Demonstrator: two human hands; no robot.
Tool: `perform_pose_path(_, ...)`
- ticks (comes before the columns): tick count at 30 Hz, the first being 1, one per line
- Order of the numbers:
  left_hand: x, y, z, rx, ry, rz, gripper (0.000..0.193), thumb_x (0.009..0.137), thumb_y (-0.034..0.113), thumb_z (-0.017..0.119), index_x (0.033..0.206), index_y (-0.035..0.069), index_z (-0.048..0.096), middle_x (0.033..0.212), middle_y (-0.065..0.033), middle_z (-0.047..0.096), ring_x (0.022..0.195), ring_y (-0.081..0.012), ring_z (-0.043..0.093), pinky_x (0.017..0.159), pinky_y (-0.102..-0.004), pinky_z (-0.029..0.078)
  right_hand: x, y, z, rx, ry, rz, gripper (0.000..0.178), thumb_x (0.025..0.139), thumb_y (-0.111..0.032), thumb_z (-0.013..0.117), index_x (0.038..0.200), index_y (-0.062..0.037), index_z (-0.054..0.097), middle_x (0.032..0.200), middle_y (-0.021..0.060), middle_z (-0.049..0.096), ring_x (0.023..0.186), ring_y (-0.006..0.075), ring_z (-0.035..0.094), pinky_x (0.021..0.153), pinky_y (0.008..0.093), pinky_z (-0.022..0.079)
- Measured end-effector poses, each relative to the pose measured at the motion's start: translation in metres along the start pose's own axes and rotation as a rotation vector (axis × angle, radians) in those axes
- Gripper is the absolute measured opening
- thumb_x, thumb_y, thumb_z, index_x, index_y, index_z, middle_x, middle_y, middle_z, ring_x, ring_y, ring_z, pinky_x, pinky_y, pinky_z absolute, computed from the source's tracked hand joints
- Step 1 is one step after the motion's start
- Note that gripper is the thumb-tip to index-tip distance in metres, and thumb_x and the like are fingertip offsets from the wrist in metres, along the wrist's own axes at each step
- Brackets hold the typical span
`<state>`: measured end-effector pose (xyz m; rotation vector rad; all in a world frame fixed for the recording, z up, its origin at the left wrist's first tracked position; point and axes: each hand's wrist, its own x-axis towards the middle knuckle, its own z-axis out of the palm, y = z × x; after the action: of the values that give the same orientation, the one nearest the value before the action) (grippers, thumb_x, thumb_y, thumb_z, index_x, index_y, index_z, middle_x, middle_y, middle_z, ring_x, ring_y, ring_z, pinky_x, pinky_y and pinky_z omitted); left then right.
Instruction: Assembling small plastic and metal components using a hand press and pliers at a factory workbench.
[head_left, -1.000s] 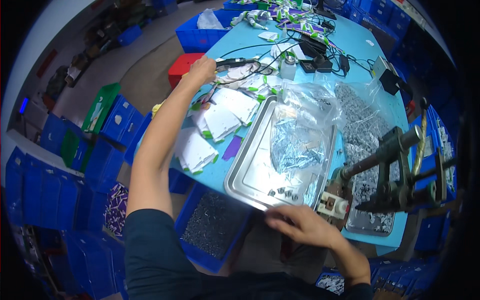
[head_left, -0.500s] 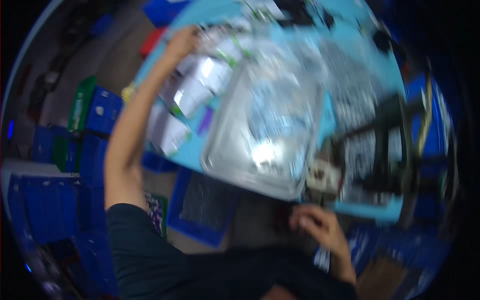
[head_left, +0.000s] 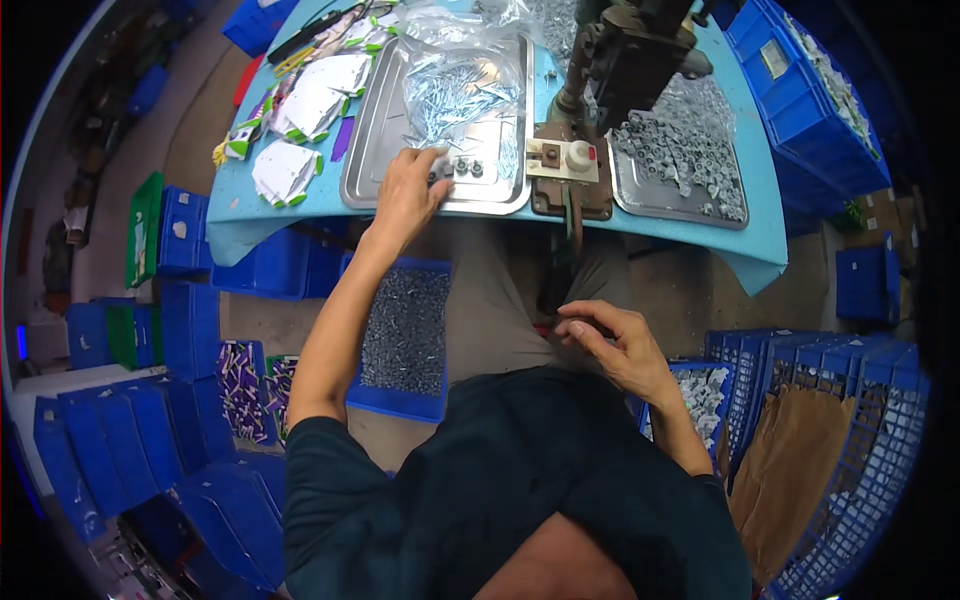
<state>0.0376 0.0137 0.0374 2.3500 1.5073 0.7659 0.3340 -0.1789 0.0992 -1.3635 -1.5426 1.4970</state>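
Observation:
My left hand [head_left: 405, 197] reaches over the front of a metal tray [head_left: 362, 185], thumb and fingers closed around a small dark round part. Beside its fingertips stand several similar dark round parts [head_left: 469, 168] in a short row. Farther back on the same tray, a clear plastic bag lies around a heap of thin silvery pins [head_left: 455, 98]. Below the table edge, in front of my lap, my right hand [head_left: 620, 348] hovers with loosely curled fingers; a gap shows between thumb and forefinger, with nothing visible in it.
A bench press [head_left: 640, 65] with a white fixture block [head_left: 548, 160] stands right of the tray. Another tray [head_left: 735, 212] holds many small grey parts. White cards with green corners [head_left: 285, 172] lie at left. Blue crates [head_left: 800, 105] surround the table; a blue bin [head_left: 405, 400] sits below.
My left hand has come from the cards at the table's far left to the tray's front. The view has shifted and sharpened. My right hand stays below the table edge.

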Motion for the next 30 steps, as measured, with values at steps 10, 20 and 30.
perform_pose_path(10, 0.022, 0.014, 0.034, 0.265, -0.015, 0.087, 0.040, 0.086, 0.034, 0.072, 0.119, 0.013, 0.061, 0.105, -0.0179, 0.053, 0.098, -0.0364, 0.055, 0.079, -0.0471, 0.051, -0.033, 0.040, 0.002, 0.142, 0.066, 0.093, 0.028, 0.101, -0.017, 0.057, 0.121, 0.0006, 0.064, 0.101, 0.0075, 0.072, 0.089, 0.0116, 0.067, 0.071, 0.0227, 0.051)
perform_pose_path(20, 0.029, -0.015, 0.030, -0.070, 0.103, 0.056, 0.021, 0.086, 0.012, 0.072, 0.104, 0.005, 0.066, 0.087, -0.0180, 0.060, 0.078, -0.0360, 0.061, 0.069, -0.0426, 0.049, -0.012, 0.056, -0.010, 0.228, 0.015, 0.109, 0.028, 0.101, -0.017, 0.056, 0.122, 0.0005, 0.062, 0.101, 0.0076, 0.071, 0.089, 0.0110, 0.066, 0.072, 0.0242, 0.052)
perform_pose_path(30, 0.039, 0.090, 0.018, -0.869, -0.010, -0.322, 0.023, 0.093, 0.016, 0.067, 0.110, 0.001, 0.068, 0.084, -0.0044, 0.066, 0.065, -0.0071, 0.058, 0.054, -0.0222, 0.054, 0.010, 0.057, -0.045, 0.414, 0.145, 0.035, 0.026, 0.100, -0.013, 0.057, 0.118, 0.0040, 0.064, 0.098, 0.0116, 0.071, 0.083, 0.0140, 0.068, 0.068, 0.0241, 0.053)
